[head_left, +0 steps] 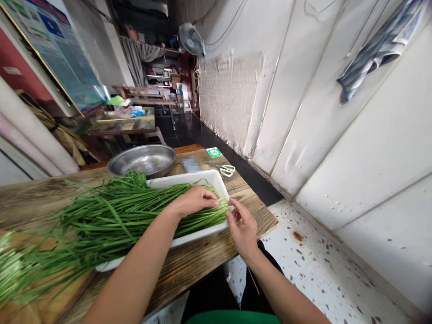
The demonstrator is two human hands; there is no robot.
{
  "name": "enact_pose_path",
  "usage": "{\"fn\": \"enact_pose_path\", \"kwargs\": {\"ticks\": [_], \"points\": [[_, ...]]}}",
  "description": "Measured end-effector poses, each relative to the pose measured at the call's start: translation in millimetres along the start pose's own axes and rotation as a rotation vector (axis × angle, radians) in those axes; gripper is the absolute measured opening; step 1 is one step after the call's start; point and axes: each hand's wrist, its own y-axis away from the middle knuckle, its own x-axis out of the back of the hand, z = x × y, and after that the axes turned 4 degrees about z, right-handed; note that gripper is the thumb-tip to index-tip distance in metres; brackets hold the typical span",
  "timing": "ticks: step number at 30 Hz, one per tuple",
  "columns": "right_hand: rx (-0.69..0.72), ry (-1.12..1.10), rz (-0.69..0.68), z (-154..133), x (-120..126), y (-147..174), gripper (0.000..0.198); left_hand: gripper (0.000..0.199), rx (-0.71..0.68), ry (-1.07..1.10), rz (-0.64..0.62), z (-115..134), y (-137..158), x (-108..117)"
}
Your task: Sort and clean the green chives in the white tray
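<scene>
A large bundle of garlic chives (pixel 111 220) is seen across the middle and lower left of the frame: long, thin, flat green stalks, laid roughly parallel, with their cut ends gathered at the right and their leafy tips fanned out and blurred towards the left edge. The bundle is laid in and over a shallow white rectangular tray (pixel 216 180), which is set on a worn wooden tabletop (pixel 202 261); the leafy ends spill past the tray onto the wood. The left hand (pixel 195 201) is laid palm down on the cut ends of the chives near the centre of the frame, its fingers curled loosely over the stalks and pressed against them. The right hand (pixel 243 231) is held just right of the tray's near corner, its fingers drawn together in a pinch at the very tips of the stalks, where a few thin ends seem to be gripped between thumb and forefinger; how many cannot be told. Behind the tray, in the upper middle, a round steel basin (pixel 143 160) is set on the tabletop, and a pair of scissors with pale handles (pixel 225 169) is laid to the right of it, near the tabletop's far edge.
</scene>
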Motion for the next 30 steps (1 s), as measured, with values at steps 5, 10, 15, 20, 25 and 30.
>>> {"fn": "enact_pose_path", "kwargs": {"ticks": [5, 10, 15, 20, 25, 30], "points": [[0.015, -0.014, -0.011, 0.1, 1.3, -0.7, 0.032, 0.031, -0.007, -0.004, -0.011, 3.0, 1.6, 0.2], [0.020, -0.011, -0.015, 0.7, 1.0, -1.4, 0.032, 0.033, -0.013, -0.008, -0.025, 1.1, 1.4, 0.1], [0.020, -0.009, -0.011, 0.9, 0.0, -0.3, 0.033, 0.032, -0.039, -0.019, -0.026, -1.3, 0.8, 0.4], [0.013, 0.016, -0.030, -0.6, -0.1, 1.3, 0.036, 0.031, -0.053, -0.043, -0.024, -1.9, 1.0, 0.6], [0.010, 0.008, -0.033, 0.7, -1.4, 2.5, 0.036, 0.032, -0.026, -0.019, -0.014, -1.3, 1.6, 0.6], [0.013, 0.018, -0.019, -0.3, -0.6, 3.0, 0.037, 0.033, -0.040, -0.001, -0.022, -0.1, 2.6, 0.9]]}}
